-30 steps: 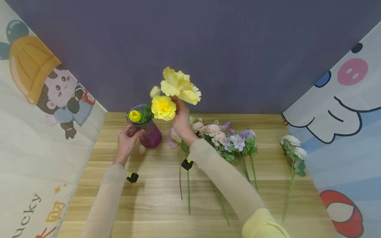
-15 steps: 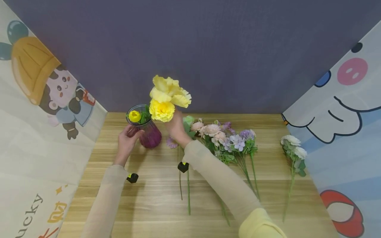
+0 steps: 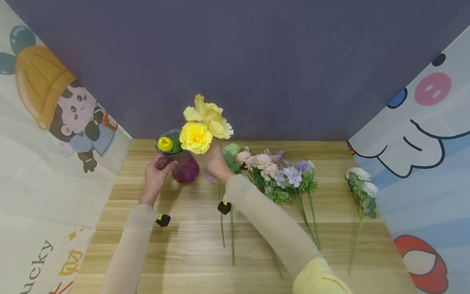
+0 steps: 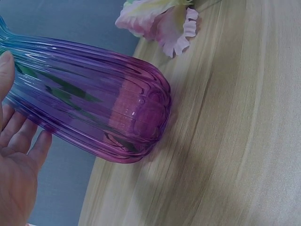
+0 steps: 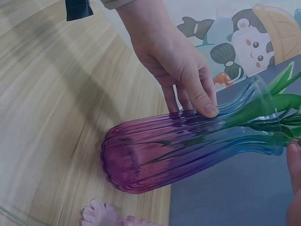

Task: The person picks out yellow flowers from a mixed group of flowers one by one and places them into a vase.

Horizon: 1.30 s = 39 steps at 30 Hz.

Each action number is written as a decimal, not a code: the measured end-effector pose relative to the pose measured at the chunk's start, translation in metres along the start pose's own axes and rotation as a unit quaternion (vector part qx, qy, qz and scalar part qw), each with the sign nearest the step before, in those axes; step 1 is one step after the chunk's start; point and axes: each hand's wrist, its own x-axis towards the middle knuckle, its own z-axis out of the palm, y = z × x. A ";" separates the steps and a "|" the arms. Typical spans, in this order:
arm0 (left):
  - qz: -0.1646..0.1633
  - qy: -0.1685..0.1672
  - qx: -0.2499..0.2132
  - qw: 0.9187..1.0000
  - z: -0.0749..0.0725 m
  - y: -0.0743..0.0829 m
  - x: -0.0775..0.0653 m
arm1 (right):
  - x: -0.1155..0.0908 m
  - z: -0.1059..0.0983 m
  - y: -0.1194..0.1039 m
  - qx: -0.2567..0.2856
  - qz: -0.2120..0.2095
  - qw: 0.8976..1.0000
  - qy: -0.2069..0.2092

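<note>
My left hand [image 3: 156, 175] grips the neck of a ribbed glass vase [image 3: 186, 166], blue at the rim and purple-pink below, standing on the table. A yellow round bloom [image 3: 165, 143] shows at its mouth. Green leaves and stems [image 5: 254, 113] run down inside it in the right wrist view. Just right of the rim, my right hand [image 3: 216, 161] holds a yellow carnation [image 3: 196, 137] and a large ruffled pale yellow flower [image 3: 211, 116]; the blooms hide its fingers in the head view. Some of the right hand [image 5: 295, 174] shows beside the rim in the right wrist view.
Artificial flowers lie to the right on the wooden table [image 3: 191, 253]: pale pink roses [image 3: 262, 160], lilac blooms [image 3: 293, 176] and a pink-lilac flower [image 4: 164, 21] close to the vase. White roses [image 3: 361, 179] lie at the far right. A dark wall [image 3: 235, 61] stands behind.
My right hand has moved left and down toward the vase's mouth with the yellow flowers, which now stand closer together. The left hand and vase have stayed in place.
</note>
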 end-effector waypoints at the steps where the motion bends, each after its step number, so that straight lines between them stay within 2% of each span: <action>1: -0.001 -0.001 -0.002 1.000 0.000 0.000 0.000 | -0.001 -0.001 0.000 0.008 -0.001 1.000 -0.002; 5: -0.009 -0.004 -0.007 1.000 -0.001 -0.001 0.000 | -0.003 -0.004 0.003 0.029 -0.008 1.000 -0.005; 10: -0.013 -0.002 -0.016 1.000 -0.002 -0.001 0.001 | -0.004 -0.008 0.005 0.024 -0.018 0.999 -0.011; 14: -0.009 -0.004 -0.014 1.000 -0.002 -0.002 0.001 | -0.003 -0.008 0.003 -0.050 0.019 0.998 -0.041; 15: -0.009 -0.005 -0.012 1.000 -0.002 -0.002 0.001 | -0.003 -0.007 0.001 -0.084 0.035 0.994 -0.056; 17: -0.009 -0.006 -0.007 1.000 -0.002 -0.002 0.000 | -0.001 -0.005 0.000 -0.113 0.062 0.989 -0.078; 21: -0.008 -0.004 0.000 1.000 -0.002 -0.002 0.000 | 0.001 0.000 0.001 -0.091 0.107 0.986 -0.091; 24: -0.006 -0.004 0.000 1.000 -0.002 -0.002 0.000 | 0.001 0.002 0.004 -0.055 0.111 0.989 -0.078; 27: -0.006 -0.003 0.000 1.000 -0.002 -0.003 0.001 | -0.001 0.001 0.006 -0.067 0.124 0.987 -0.083; 32: -0.016 -0.006 0.001 1.000 -0.003 -0.002 0.002 | -0.003 -0.004 0.009 -0.081 0.104 0.987 -0.094; 35: -0.023 -0.008 -0.006 1.000 -0.001 0.004 0.000 | -0.005 -0.005 0.012 -0.073 0.081 0.990 -0.089; 39: -0.019 -0.010 -0.008 1.000 0.001 0.014 -0.006 | -0.008 -0.005 0.018 -0.035 0.082 0.993 -0.071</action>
